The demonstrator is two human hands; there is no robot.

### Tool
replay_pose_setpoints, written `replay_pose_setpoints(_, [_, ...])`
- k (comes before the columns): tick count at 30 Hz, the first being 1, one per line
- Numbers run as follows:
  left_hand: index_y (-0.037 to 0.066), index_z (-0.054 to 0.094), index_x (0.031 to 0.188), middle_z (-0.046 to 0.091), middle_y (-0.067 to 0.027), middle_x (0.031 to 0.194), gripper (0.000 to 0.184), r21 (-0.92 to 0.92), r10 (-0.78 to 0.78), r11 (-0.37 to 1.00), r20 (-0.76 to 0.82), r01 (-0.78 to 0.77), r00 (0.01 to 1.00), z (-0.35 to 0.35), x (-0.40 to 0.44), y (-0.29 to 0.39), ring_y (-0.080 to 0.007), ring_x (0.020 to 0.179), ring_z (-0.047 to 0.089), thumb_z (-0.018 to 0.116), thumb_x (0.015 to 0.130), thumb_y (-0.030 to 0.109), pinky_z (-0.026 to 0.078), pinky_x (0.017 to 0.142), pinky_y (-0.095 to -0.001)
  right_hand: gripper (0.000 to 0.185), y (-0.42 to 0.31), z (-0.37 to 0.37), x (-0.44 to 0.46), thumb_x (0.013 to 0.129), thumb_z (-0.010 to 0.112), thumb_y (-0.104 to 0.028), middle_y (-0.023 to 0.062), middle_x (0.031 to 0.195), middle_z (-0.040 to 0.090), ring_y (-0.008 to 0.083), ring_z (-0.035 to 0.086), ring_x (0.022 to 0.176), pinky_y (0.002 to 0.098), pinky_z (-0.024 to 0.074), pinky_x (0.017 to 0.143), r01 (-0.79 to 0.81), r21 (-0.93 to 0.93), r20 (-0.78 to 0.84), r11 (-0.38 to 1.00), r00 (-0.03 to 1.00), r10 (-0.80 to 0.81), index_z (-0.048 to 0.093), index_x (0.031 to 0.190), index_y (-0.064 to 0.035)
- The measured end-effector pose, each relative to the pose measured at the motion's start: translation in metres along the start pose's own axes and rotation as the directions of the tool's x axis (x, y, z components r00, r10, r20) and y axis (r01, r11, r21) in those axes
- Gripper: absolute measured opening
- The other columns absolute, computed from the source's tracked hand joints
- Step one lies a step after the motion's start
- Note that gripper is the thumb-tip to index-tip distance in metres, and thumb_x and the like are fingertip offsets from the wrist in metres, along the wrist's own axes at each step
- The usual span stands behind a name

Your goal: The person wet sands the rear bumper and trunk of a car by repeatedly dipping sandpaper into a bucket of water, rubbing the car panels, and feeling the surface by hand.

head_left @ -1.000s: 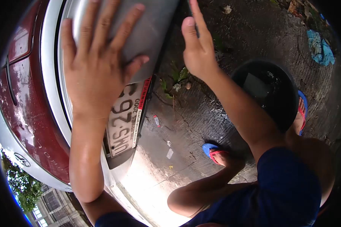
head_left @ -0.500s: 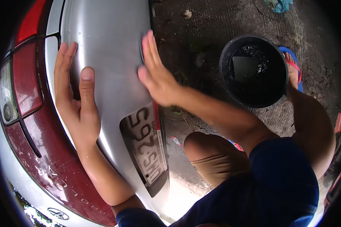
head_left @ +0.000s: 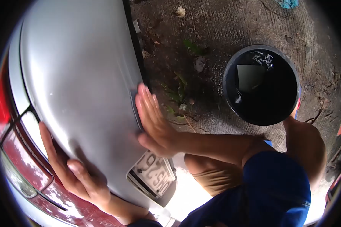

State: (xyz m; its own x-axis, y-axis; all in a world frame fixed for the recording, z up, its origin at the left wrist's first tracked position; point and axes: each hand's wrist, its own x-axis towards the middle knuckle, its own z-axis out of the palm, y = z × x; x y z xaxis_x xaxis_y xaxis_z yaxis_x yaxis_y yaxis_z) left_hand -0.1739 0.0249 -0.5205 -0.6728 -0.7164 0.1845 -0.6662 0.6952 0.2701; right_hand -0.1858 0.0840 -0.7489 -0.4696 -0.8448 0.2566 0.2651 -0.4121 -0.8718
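Observation:
My left hand (head_left: 79, 178) rests on the silver rear bumper (head_left: 87, 72) of a car, near its seam with the red tail light. Its fingers are stretched out and its thumb stands apart from them; nothing shows in it. Lower on the same bumper, at the edge just above the licence plate (head_left: 155, 174), lies my right hand (head_left: 155, 126). Its fingers are straight and close together, pressed over a thin dark sheet (head_left: 135, 109). Only one edge of that sheet shows beside the fingers, so its material is unclear.
A black bucket (head_left: 228, 89) of dark liquid stands on the rough concrete ground (head_left: 216, 26), beside my bent leg. The tail light (head_left: 28, 160) borders the bumper at left. Leaves and debris lie near the bumper, and a blue-green scrap (head_left: 288, 3) lies farther off.
My right hand has slid along the bumper towards the licence plate, with the thin dark sheet under it. My left hand has shifted lower in view. The view has also moved.

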Motion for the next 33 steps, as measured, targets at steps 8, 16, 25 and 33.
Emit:
replay_pose_setpoints(8, [-0.010, 0.038, 0.158, 0.039, -0.0230, 0.166, 0.063, 0.118, -0.047, 0.992, -0.022, 0.049, 0.999, 0.001, 0.001, 0.000, -0.0379, 0.155, 0.037, 0.042, 0.115, 0.036, 0.032, 0.127, -0.0509, 0.084, 0.014, -0.042, 0.071, 0.111, 0.016, -0.054, 0.0292, 0.174, -0.015, 0.0454, -0.009, 0.163, 0.0663, -0.0026, 0.128, -0.004, -0.085, 0.008, 0.996, 1.000, 0.004, -0.009, 0.167, 0.0030])
replay_pose_setpoints(16, [-0.008, 0.041, 0.158, 0.046, -0.0195, 0.163, 0.050, -0.268, -0.172, 0.950, -0.030, 0.158, 0.985, 0.000, -0.004, 0.003, -0.0287, 0.147, 0.049, 0.039, 0.116, 0.019, 0.040, 0.123, -0.0411, 0.094, 0.050, -0.069, 0.168, 0.109, 0.020, -0.064, 0.0289, 0.175, -0.007, 0.0426, -0.005, 0.164, 0.0592, -0.0015, 0.130, 0.095, -0.059, 0.007, 0.994, 0.995, -0.095, -0.006, 0.167, 0.0043])
replay_pose_setpoints(25, [-0.007, 0.044, 0.157, 0.049, -0.0169, 0.162, 0.046, -0.131, -0.101, 0.987, -0.066, 0.092, 0.993, 0.003, -0.009, 0.006, -0.0228, 0.143, 0.053, 0.042, 0.114, 0.010, 0.040, 0.121, -0.0354, 0.089, 0.008, -0.041, 0.099, 0.110, 0.025, -0.059, 0.0293, 0.175, -0.006, 0.0456, -0.004, 0.163, 0.0672, -0.0020, 0.127, 0.128, -0.283, -0.029, 0.950, 0.989, -0.142, -0.002, 0.168, 0.0040])
replay_pose_setpoints(33, [-0.008, 0.046, 0.155, 0.051, -0.0181, 0.160, 0.045, -0.185, -0.104, 0.979, -0.080, 0.088, 0.991, -0.004, -0.012, 0.006, -0.0233, 0.143, 0.052, 0.040, 0.113, 0.006, 0.038, 0.122, -0.0357, 0.081, -0.034, 0.009, -0.038, 0.113, 0.030, -0.047, 0.0255, 0.177, -0.005, 0.0426, -0.003, 0.164, 0.0654, 0.0033, 0.128, 0.119, -0.297, 0.144, 0.947, 0.986, -0.079, -0.004, 0.169, 0.0006])
